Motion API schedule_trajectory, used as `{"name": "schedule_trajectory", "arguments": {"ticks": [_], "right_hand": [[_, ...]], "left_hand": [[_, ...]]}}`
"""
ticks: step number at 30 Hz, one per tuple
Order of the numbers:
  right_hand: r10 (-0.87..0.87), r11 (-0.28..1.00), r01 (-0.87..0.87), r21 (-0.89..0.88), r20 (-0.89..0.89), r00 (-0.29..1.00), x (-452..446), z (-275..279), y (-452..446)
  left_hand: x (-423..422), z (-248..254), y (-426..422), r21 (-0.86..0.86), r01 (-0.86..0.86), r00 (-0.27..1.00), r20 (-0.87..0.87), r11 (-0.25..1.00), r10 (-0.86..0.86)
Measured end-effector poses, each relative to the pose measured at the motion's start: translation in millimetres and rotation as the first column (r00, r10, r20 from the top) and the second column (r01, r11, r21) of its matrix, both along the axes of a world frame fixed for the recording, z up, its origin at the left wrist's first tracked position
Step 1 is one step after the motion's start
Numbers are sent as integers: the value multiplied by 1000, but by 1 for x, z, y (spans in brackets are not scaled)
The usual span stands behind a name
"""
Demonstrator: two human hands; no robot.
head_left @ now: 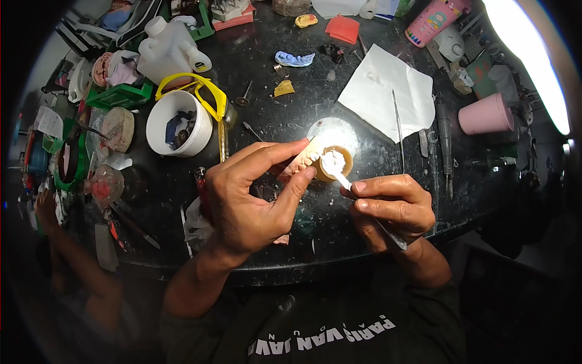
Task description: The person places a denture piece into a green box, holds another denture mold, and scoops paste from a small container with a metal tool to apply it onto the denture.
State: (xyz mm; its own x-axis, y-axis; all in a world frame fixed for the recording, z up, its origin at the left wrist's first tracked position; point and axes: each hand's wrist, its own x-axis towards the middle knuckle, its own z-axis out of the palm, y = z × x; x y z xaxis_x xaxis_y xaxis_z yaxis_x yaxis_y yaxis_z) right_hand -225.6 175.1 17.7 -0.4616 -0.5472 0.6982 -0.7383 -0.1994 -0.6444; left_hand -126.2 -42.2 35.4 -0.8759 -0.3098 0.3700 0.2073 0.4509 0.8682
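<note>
My left hand (251, 203) pinches a dental model (308, 156) with a row of cream teeth on a pinkish base, between thumb and fingers. My right hand (397, 209) grips a spatula (387, 232) like a pen. Its pale tip reaches into a small amber cup (349, 165) and touches the white paste (333, 161) inside. The cup stands on the dark bench just right of the model, under a bright patch of light. My left fingers hide part of the model's base.
Left of my hands stand a white tub (159, 136), yellow safety glasses (212, 97) and a plastic jug (167, 51). White paper (388, 79) lies to the right with a thin metal tool (398, 121) across it. A blue dental impression (295, 59) lies behind. Another person's arm (85, 258) shows at left.
</note>
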Motion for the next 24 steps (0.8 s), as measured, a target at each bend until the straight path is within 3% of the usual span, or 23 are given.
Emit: {"name": "schedule_trajectory", "arguments": {"ticks": [24], "right_hand": [[-7,1000,7,15,-23,1000,0,0,1]], "left_hand": [[2,2,0,43,13,1000,8,999,-14]]}}
